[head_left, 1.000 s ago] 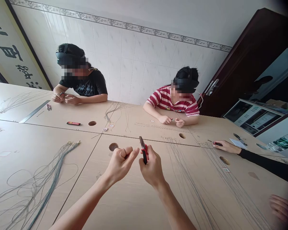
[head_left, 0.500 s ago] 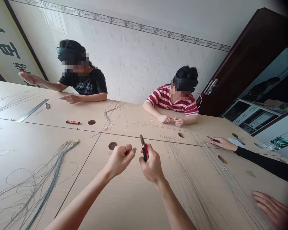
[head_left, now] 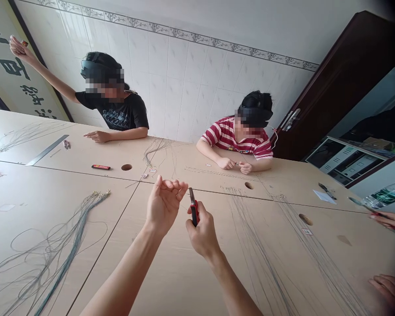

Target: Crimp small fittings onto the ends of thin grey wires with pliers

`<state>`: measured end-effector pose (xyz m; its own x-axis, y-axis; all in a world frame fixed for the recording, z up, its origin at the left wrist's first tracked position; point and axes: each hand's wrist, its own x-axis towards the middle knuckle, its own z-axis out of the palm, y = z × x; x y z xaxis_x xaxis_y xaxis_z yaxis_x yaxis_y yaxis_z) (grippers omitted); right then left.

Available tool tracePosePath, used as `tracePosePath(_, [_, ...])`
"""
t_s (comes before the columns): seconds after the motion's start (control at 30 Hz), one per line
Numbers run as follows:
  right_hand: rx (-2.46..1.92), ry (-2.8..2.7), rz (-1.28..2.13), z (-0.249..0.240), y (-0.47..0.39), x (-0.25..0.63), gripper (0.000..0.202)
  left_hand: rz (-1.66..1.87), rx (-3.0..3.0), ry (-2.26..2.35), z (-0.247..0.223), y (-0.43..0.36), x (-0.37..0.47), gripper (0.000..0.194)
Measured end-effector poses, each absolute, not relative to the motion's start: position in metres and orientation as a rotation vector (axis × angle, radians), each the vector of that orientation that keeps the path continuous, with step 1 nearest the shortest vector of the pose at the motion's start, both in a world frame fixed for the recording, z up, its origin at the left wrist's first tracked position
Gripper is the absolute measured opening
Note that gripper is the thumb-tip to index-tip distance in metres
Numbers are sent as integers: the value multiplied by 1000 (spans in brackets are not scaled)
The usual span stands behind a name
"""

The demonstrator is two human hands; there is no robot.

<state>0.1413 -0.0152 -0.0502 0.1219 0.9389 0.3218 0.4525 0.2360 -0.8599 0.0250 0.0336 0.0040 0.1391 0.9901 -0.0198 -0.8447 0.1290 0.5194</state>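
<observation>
My left hand (head_left: 166, 202) is raised above the table with its palm turned up. Its fingers are loosely curled and apart from the palm; I cannot make out anything lying in it. Close beside its fingertips is the tip of a pair of pliers (head_left: 194, 210) with red and black handles. My right hand (head_left: 202, 230) is wrapped round those handles, and the jaws point up and away from me. To the right lies a spread of thin grey cords (head_left: 260, 245) with small metal ends. On the left is a thicker bundle of grey-green cords (head_left: 79, 232).
Two people sit across the table (head_left: 171, 272), one in a black shirt (head_left: 118, 112), one in a striped shirt (head_left: 237, 138). Another person's hand (head_left: 390, 219) holds a tool at the right edge. A red lighter-like object (head_left: 101, 166), a steel ruler (head_left: 48, 150) and a bottle (head_left: 386, 195) are also present.
My left hand has gone from a closed fist to palm-up with fingers loosened. The pliers moved slightly left. The black-shirted person's arm rose, and the co-worker's hand at right drew back.
</observation>
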Motion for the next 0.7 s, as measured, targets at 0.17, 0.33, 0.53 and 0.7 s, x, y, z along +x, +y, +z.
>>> tracePosePath(0.17, [-1382, -1472, 635, -49, -18, 141, 11, 1357, 408, 283, 14, 28, 20, 55])
tracePosePath(0.33, [-1365, -1486, 663, -47, -21, 141, 12, 1412, 556, 313, 19, 24, 16, 55])
tracePosePath(0.53, [-1372, -1502, 616, -46, -23, 143, 12, 1331, 715, 390, 17, 27, 8, 57])
tracePosePath(0.7, [-1408, -1515, 582, -46, -24, 147, 13, 1255, 1184, 730, 24, 24, 0, 46])
